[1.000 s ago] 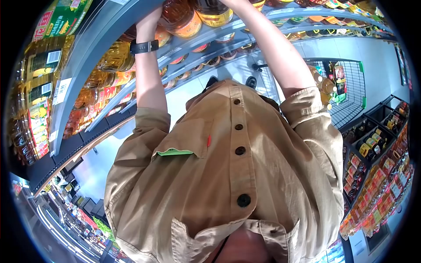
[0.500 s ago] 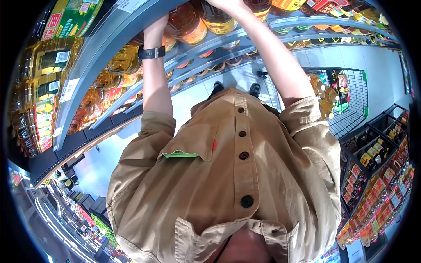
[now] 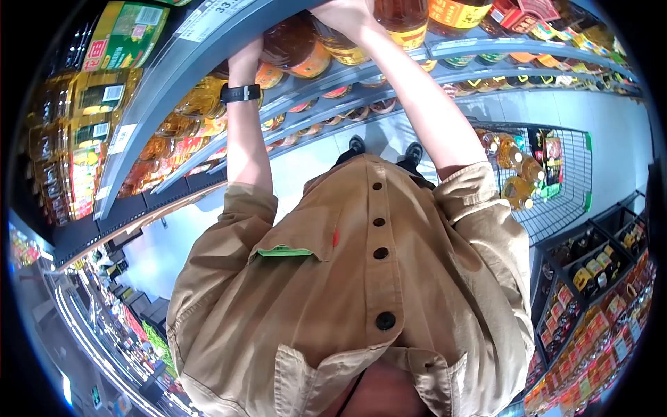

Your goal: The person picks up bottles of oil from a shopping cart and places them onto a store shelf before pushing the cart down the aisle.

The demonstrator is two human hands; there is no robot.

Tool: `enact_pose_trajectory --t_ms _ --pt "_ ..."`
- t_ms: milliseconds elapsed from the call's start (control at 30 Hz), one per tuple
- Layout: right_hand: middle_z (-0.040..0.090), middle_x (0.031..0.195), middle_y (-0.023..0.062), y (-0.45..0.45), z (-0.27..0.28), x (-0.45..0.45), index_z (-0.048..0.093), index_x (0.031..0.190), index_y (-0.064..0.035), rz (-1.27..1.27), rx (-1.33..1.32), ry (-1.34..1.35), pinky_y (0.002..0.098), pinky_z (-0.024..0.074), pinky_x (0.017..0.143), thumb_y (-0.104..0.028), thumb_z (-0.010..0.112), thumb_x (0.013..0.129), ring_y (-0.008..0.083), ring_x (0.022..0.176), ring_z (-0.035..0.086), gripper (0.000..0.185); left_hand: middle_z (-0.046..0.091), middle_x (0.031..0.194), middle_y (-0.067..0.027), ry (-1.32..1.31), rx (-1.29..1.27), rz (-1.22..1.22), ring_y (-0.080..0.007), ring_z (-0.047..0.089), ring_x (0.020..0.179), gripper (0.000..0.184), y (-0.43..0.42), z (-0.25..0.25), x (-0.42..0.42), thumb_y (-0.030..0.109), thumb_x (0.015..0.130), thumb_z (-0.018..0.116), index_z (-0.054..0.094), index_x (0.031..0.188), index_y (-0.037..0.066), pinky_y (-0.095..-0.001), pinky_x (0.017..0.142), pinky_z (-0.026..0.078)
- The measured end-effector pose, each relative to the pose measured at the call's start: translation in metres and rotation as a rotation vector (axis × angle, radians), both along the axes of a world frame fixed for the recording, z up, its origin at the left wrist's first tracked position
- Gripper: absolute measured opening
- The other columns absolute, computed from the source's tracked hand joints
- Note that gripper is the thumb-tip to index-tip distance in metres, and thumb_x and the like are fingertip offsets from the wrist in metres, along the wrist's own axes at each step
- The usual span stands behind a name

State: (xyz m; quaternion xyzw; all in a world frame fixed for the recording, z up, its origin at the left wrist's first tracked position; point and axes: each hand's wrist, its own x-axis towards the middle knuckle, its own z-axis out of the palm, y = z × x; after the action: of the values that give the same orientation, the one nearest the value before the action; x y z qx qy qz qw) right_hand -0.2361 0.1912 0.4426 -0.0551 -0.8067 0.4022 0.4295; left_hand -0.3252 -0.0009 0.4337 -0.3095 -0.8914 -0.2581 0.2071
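My right hand (image 3: pixel 349 15) is at the top edge, over a bottle of dark amber oil (image 3: pixel 339 43) with a yellow label. Its fingers look bent around the upper part of that bottle, though the frame cuts some off. Left of it stands another dark oil bottle (image 3: pixel 300 52) with an orange label. My left hand (image 3: pixel 246 51), with a black watch (image 3: pixel 240 93) on its wrist, reaches in beside this bottle behind the grey shelf edge (image 3: pixel 182 59). The left fingers are hidden, so their grip does not show.
More oil bottles (image 3: pixel 401 24) stand to the right, and lower shelves hold further rows. Large golden oil bottles (image 3: pixel 97 104) stand at left. Behind my right arm is a wire shopping cart (image 3: pixel 570 187) with several oil bottles (image 3: pixel 515 191). A black display rack (image 3: pixel 590 240) stands at far right.
The view has shifted, so shelves, feet and cart appear lower. More of my right hand shows over the bottle. My left hand stays behind the shelf edge.
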Motion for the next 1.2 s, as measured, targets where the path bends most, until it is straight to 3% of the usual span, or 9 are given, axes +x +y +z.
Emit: enact_pose_trajectory --t_ms 100,367,600,700,833,900,967,1033,1200 --pt "0.072 0.090 0.0111 -0.003 0.008 0.003 0.070 0.094 -0.0063 0.054 -0.114 0.256 0.0436 0.0523 0.078 -0.027 0.070 0.082 0.0326 0.087 0.067 0.024 0.070 0.101 -0.0209 0.038 -0.111 0.068 -0.0409 0.065 0.095 0.029 -0.001 0.007 0.001 0.022 0.097 0.050 0.068 0.105 0.000 -0.0477 0.083 0.052" --pt "0.068 0.110 0.0232 -0.004 0.013 0.001 0.066 0.114 -0.0036 -0.024 -0.012 -0.307 0.0511 0.0487 0.091 -0.036 0.060 0.088 0.0411 0.105 0.063 0.042 0.070 0.103 -0.0222 -0.149 -0.145 0.183 -0.0355 0.066 0.093 0.031 -0.006 0.011 0.006 0.023 0.099 0.051 0.067 0.107 -0.001 -0.0419 0.081 0.051" --pt "0.069 0.104 0.0218 -0.007 -0.002 -0.006 0.069 0.105 -0.0042 -0.098 0.043 -0.099 0.0511 0.0501 0.087 -0.033 0.063 0.085 0.0405 0.100 0.065 0.036 0.071 0.101 -0.0174 -0.286 0.067 0.133 -0.0311 0.065 0.089 0.031 -0.004 0.011 0.009 0.026 0.097 0.060 0.067 0.105 -0.003 -0.0418 0.082 0.051" --pt "0.071 0.096 0.0187 -0.002 -0.008 -0.002 0.071 0.097 -0.0059 0.079 -0.035 0.139 0.0482 0.0514 0.084 -0.036 0.063 0.085 0.0380 0.094 0.067 0.033 0.071 0.105 -0.0180 0.005 -0.138 0.061 -0.0352 0.065 0.096 0.034 -0.008 -0.003 -0.008 0.029 0.097 0.058 0.067 0.108 -0.002 -0.0437 0.086 0.050" --pt "0.071 0.094 0.0188 -0.010 0.006 0.003 0.072 0.096 -0.0054 -0.075 -0.067 -0.094 0.0470 0.0518 0.084 -0.040 0.059 0.089 0.0388 0.094 0.067 0.038 0.069 0.114 -0.0186 0.059 -0.086 0.004 -0.0402 0.062 0.105 0.040 -0.003 -0.013 -0.016 0.036 0.097 0.054 0.066 0.113 0.001 -0.0467 0.092 0.047" --pt "0.067 0.113 0.0224 -0.010 -0.004 0.000 0.064 0.120 -0.0024 0.028 0.042 -0.300 0.0464 0.0481 0.095 -0.039 0.068 0.085 0.0376 0.109 0.062 0.050 0.066 0.121 -0.0187 -0.014 -0.121 -0.069 -0.0380 0.061 0.110 0.045 -0.010 -0.019 -0.024 0.039 0.098 0.053 0.063 0.120 0.001 -0.0462 0.096 0.046" --pt "0.068 0.110 0.0244 -0.022 0.002 0.021 0.059 0.113 0.0076 -0.092 0.197 -0.556 0.0436 0.0516 0.093 -0.028 0.082 0.069 0.0370 0.105 0.067 0.062 0.065 0.122 -0.0190 -0.067 -0.016 -0.230 -0.0347 0.060 0.112 0.044 -0.014 -0.016 -0.016 0.036 0.100 0.049 0.059 0.124 0.000 -0.0449 0.099 0.044" --pt "0.056 0.131 0.0278 -0.040 -0.022 0.069 0.050 0.131 0.0054 -0.193 0.146 0.025 0.0455 0.0449 0.105 -0.034 0.082 0.075 0.0419 0.127 0.053 0.076 0.068 0.117 -0.0177 -0.067 0.023 -0.258 -0.0338 0.063 0.106 0.040 -0.003 -0.014 -0.024 0.032 0.101 0.051 0.063 0.119 -0.001 -0.0439 0.093 0.046" --pt "0.049 0.138 0.0272 -0.089 -0.086 0.224 0.053 0.128 0.0030 -0.400 0.137 -0.271 0.0495 0.0390 0.110 -0.026 0.082 0.077 0.0439 0.132 0.046 0.065 0.073 0.098 -0.0161 0.131 0.250 -0.267 -0.0329 0.068 0.087 0.036 0.014 -0.010 -0.024 0.031 0.097 0.061 0.070 0.106 -0.003 -0.0423 0.076 0.052"
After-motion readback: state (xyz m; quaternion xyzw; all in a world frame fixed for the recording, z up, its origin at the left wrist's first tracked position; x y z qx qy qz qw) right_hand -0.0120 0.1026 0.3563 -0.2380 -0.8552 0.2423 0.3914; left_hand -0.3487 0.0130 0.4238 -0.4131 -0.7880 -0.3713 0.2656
